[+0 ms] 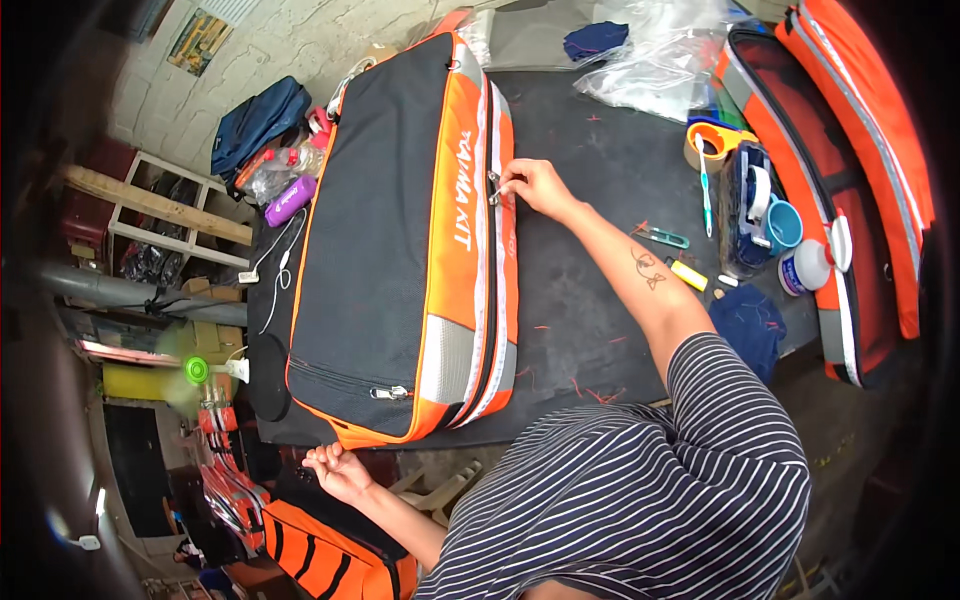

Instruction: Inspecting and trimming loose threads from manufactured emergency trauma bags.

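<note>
A large black and orange bag (375, 230) with grey patches and white piping lies on the dark table. My right hand (540, 190) is closed in a pinch on a zipper pull (494, 188) on its right side. That zipper runs along the orange side wall, which carries white lettering. At the bag's near left corner is my left hand (338, 472), fingers curled together; what they hold, if anything, is hidden. A second zipper pull (388, 393) rests on the pocket at the near end of the bag's top.
Right of the bag on the table (610, 330) are thread snippers (663, 237), a yellow marker (688, 275), a tape dispenser (745, 205), a blue cup (783, 224) and a white bottle (805, 268). Other orange bags (860, 120) stand at the right edge. A purple bottle (290, 201) lies left.
</note>
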Available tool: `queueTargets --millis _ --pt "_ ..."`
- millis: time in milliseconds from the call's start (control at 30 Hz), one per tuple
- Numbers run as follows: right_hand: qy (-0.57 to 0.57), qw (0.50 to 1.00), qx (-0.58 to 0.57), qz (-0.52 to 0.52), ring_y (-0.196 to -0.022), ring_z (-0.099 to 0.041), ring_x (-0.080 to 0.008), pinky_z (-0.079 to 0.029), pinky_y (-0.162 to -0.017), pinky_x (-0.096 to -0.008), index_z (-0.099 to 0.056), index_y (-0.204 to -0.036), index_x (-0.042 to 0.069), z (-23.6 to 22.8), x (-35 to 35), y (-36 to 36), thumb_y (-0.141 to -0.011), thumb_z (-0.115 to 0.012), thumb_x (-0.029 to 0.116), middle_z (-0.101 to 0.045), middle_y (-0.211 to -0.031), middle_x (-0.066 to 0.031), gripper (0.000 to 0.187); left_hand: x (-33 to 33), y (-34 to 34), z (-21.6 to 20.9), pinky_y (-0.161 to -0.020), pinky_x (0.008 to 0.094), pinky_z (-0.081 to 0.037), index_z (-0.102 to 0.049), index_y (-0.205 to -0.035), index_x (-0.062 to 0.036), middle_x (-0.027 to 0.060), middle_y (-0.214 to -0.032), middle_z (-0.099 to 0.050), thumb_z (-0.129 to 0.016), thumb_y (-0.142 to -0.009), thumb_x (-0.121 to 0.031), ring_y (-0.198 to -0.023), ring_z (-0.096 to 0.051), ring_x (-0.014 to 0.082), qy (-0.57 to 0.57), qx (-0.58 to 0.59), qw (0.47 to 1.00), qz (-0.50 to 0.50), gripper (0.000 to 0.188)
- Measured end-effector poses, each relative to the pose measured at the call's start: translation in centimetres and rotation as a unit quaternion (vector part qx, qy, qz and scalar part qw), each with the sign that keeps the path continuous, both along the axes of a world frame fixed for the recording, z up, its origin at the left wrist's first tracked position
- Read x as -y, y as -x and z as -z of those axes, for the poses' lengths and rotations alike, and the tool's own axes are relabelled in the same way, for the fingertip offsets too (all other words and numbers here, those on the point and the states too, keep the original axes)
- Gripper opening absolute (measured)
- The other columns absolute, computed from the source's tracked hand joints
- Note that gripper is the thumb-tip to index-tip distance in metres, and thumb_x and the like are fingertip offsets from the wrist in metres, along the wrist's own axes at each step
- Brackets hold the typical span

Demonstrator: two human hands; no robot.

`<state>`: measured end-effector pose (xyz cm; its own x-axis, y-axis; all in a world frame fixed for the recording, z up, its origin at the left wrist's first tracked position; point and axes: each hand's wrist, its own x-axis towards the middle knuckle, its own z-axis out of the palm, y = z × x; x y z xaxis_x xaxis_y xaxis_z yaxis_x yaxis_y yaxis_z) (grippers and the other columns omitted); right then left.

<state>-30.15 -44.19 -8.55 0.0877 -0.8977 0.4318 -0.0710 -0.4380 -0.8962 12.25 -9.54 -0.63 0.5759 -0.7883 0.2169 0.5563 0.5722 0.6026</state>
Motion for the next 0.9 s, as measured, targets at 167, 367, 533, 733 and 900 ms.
queueTargets --millis 167,367,533,733,900 --pt "0.042 0.994 -0.013 0.104 -0.067 -0.062 -0.0204 -0.049 -0.062 -0.0308 -0.063 -0.080 0.000 1.5 1.9 -0.3 -0.075 -0.065 -0.005 -0.061 -0.079 -0.0103 0.008 -0.7 1.0 -0.5 -0.077 0.0332 -0.045 -0.051 -0.086 -0.0072 0.0025 -0.079 -0.052 -0.053 -0.097 -0.030 -0.072 -0.050 0.0161 -0.042 0.068 0.995 -0.065 0.025" --pt "-0.052 0.996 -0.070 0.023 -0.076 -0.065 -0.0130 -0.050 -0.068 -0.0286 -0.068 -0.087 0.003 1.1 2.3 1.4 -0.081 -0.068 0.009 -0.068 -0.082 -0.0067 0.008 -2.0 2.4 -2.5 -0.089 0.0382 -0.044 -0.058 -0.102 0.0025 0.0107 -0.099 -0.060 -0.048 -0.099 -0.030 -0.090 -0.055 0.0217 -0.061 0.274 0.952 -0.122 0.034" --pt "-0.122 0.977 -0.178 -0.004 -0.073 -0.061 -0.0141 -0.047 -0.067 -0.0295 -0.063 -0.084 0.001 2.1 -6.8 8.0 -0.081 -0.066 0.009 -0.064 -0.077 -0.0085 0.009 -3.9 3.8 -3.2 -0.076 0.0283 -0.041 -0.064 -0.104 0.0064 0.0080 -0.113 -0.055 -0.061 -0.094 -0.020 -0.090 -0.050 0.0136 -0.170 0.368 0.894 -0.189 0.029" --pt "-0.152 0.970 -0.179 0.066 -0.064 -0.060 -0.0130 -0.048 -0.061 -0.0283 -0.062 -0.084 0.000 3.3 -20.2 4.3 -0.080 -0.066 0.005 -0.063 -0.074 -0.0082 0.008 -3.4 2.8 -2.4 -0.075 0.0285 -0.040 -0.063 -0.106 0.0060 0.0079 -0.111 -0.055 -0.060 -0.094 -0.022 -0.093 -0.049 0.0135 -0.128 0.263 0.948 -0.128 0.030" --pt "-0.169 0.948 -0.257 -0.084 -0.073 -0.063 -0.0264 -0.050 -0.068 -0.0374 -0.060 -0.085 -0.001 2.1 -23.6 -0.7 -0.077 -0.069 0.007 -0.061 -0.082 -0.0146 0.014 -4.9 0.8 -1.8 -0.085 0.0287 -0.045 -0.058 -0.120 0.0033 0.0066 -0.113 -0.057 -0.060 -0.086 -0.004 -0.097 -0.057 0.0169 -0.283 0.351 0.887 -0.094 0.035"
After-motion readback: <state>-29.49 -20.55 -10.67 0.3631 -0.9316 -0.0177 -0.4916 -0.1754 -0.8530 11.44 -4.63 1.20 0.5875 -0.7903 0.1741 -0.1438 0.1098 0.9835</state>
